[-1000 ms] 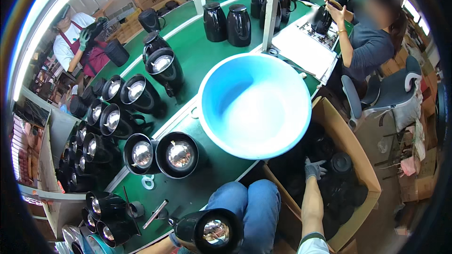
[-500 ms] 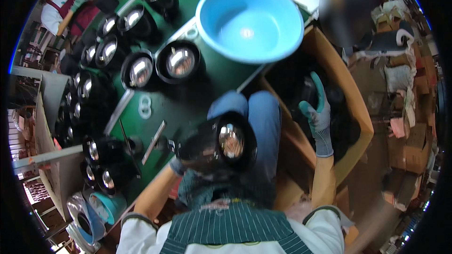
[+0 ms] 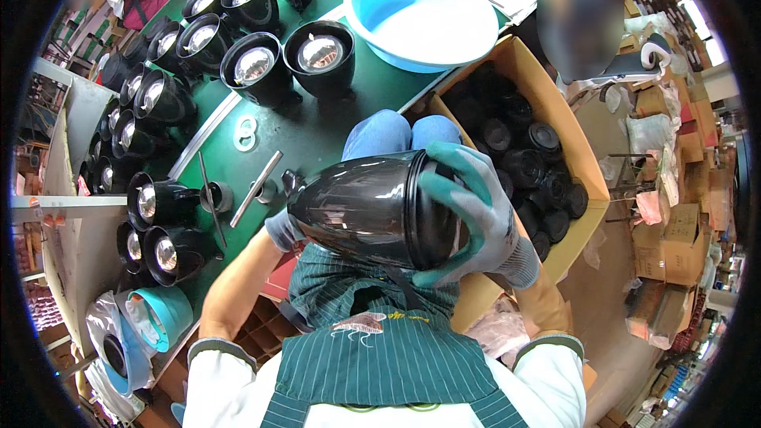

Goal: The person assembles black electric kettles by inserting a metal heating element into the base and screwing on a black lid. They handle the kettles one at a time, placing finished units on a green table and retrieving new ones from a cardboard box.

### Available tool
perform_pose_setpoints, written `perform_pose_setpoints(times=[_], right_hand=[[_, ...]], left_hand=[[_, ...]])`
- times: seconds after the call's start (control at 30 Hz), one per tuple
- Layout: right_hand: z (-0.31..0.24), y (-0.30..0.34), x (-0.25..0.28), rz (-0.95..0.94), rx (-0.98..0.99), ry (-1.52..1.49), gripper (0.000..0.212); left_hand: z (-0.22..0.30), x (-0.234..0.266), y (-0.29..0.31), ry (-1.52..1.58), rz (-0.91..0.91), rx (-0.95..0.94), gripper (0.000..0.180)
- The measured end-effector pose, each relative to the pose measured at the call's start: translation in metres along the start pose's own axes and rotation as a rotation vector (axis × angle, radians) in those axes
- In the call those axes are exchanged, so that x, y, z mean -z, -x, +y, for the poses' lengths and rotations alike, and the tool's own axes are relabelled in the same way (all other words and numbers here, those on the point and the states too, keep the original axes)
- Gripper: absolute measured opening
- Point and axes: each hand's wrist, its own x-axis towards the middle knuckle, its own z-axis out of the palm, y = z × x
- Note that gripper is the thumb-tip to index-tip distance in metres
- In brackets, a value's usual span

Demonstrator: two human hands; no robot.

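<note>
1. Black jug (image 3: 357, 206) lies sideways above the lap (image 3: 321, 273); likely stiff, slippery; its ringed end and underside suit a two-handed hold;
2. right hand (image 3: 476, 218) clasps that end; left hand's (image 3: 285, 228) grip is hidden;
3. carton (image 3: 585, 226) rightward; blue basin (image 3: 428, 12) ahead.

And there's the right hand (image 3: 490, 230), gloved in grey and teal, clasping from the right of the grip: fingers (image 3: 458, 160) fanned and arched over the far side, thumb (image 3: 436, 277) hooked in along the near side. Its forearm (image 3: 545, 299) angles up from below right! Opposite, the left hand (image 3: 284, 231) shows just a grey edge, its fingers hidden at the grip's left end, the left forearm (image 3: 244, 279) slanting in from below.
</note>
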Motion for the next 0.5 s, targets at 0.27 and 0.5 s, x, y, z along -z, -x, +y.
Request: perform_pose_setpoints(times=[0.27,0.5], right_hand=[[-0.010,0.020,0.012,0.073,-0.296,-0.061,0.123],[0.022,0.045,0.000,0.283,-1.049,-0.911,0.100]], left_hand=[[-0.001,0.000,0.000,0.188,0.079,-0.018,0.054],[0.131,-0.102,-0.015,-1.508,0.241,-0.799,0.039]])
